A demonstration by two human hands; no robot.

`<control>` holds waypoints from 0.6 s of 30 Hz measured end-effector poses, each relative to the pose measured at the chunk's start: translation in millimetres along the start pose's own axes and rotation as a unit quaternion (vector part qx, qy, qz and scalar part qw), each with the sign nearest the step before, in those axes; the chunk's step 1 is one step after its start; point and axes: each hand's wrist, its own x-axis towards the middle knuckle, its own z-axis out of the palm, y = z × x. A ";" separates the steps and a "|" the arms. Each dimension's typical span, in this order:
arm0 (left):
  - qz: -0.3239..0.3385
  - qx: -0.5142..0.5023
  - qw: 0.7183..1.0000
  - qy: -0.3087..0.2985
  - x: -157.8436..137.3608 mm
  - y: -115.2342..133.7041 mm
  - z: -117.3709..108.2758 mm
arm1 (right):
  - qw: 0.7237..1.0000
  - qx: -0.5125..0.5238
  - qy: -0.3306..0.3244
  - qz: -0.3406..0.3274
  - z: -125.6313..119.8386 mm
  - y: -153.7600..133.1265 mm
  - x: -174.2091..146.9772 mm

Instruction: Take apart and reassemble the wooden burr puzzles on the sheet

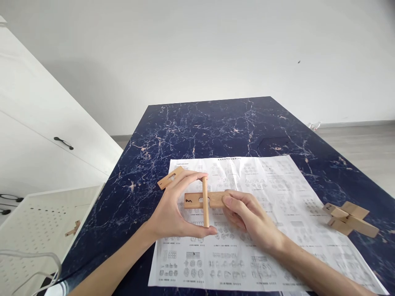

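My left hand (173,213) grips a wooden puzzle piece (205,205) by its two ends, between thumb and fingers. That piece is seen edge-on as a narrow upright strip. Between thumb and fingertips my right hand (247,213) pinches the right end of a flat wooden puzzle piece marked 3 (193,201), which has a cut-out in its middle. The strip crosses in front of this cut-out; whether the two interlock I cannot tell. Partly behind my left hand lies another slotted piece marked 1 (165,182). Both hands are above a printed instruction sheet (265,255).
An assembled wooden cross puzzle (348,218) sits at the right on the sheet's edge. The dark blue marbled table (216,127) extends ahead to a pale wall. At left are a white cabinet (46,123), a perforated white surface (40,218) with a small wooden object (73,229), and white cables (37,253).
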 end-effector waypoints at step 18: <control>-0.041 0.034 0.997 0.047 2.2 -12.9 -16.1 | 0.989 0.057 0.130 -0.041 -18.9 -2.4 7.0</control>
